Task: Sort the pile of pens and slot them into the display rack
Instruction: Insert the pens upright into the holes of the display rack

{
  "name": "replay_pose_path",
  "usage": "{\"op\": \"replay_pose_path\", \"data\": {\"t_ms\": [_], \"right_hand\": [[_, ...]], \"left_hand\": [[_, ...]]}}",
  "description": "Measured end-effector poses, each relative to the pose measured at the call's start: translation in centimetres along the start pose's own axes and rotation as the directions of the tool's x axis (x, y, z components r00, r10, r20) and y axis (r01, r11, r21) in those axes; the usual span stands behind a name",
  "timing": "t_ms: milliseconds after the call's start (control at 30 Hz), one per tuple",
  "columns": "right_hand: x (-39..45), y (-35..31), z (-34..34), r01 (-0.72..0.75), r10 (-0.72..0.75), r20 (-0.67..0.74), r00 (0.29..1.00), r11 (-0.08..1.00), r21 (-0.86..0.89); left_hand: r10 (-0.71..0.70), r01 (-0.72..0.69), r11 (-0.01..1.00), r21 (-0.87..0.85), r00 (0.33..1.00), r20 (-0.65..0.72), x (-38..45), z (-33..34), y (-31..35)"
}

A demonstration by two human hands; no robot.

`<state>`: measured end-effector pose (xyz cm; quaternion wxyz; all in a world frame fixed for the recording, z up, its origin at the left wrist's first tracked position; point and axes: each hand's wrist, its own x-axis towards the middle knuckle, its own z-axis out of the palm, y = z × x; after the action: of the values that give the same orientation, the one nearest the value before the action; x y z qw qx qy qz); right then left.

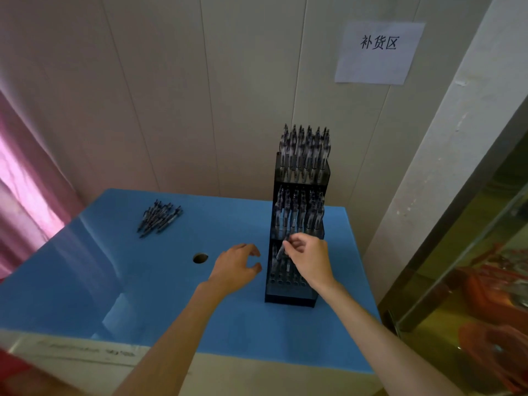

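Pen pinched at bottom tier of rack

Pen point(280, 250) is pinched between the right hand point(307, 260) fingertips, tilted, its lower end at the lowest tier of the display rack point(294, 292); upper end near the divider above that tier. Fingers closed tight on the pen barrel. Left hand point(237, 267) hovers just left of the rack base, fingers curled but parted, thumb and index apart, holding nothing, not touching the rack. Rack is dark, three tiers stepped up toward the wall; top and middle tiers packed with upright pens, bottom tier partly filled, open holes visible along its front row. Rack stands on the blue table top point(143, 295), right of centre. Pile of loose pens point(160, 218) lies flat at the far left of the table, well apart from both hands. Round hole point(200, 258) in the table top sits between pile and left hand. Paper sign point(378, 52) on the wall above the rack
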<state>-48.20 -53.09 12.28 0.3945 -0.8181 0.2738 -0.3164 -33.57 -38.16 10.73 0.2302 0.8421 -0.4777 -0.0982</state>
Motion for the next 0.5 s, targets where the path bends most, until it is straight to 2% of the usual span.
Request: {"op": "replay_pose_path", "data": {"t_ms": [133, 400, 500], "right_hand": [[-0.7, 0.2, 1.0, 0.026, -0.025, 0.012, 1.0, 0.993, -0.117], [-1.3, 0.8, 2.4, 0.018, -0.005, 0.07, 0.998, 0.982, -0.186], [-1.0, 0.9, 2.8, 0.01, 0.024, 0.14, 0.99, 0.972, -0.234]], "left_hand": [[0.041, -0.036, 0.997, 0.068, 0.997, -0.071, -0.3, -0.3, -0.3], [0.071, -0.068, 0.997, 0.046, 0.994, -0.081, -0.8, -0.8, -1.1], [0.066, -0.064, 0.997, 0.037, 0.996, -0.068, -1.0, -0.9, -1.5]]}}
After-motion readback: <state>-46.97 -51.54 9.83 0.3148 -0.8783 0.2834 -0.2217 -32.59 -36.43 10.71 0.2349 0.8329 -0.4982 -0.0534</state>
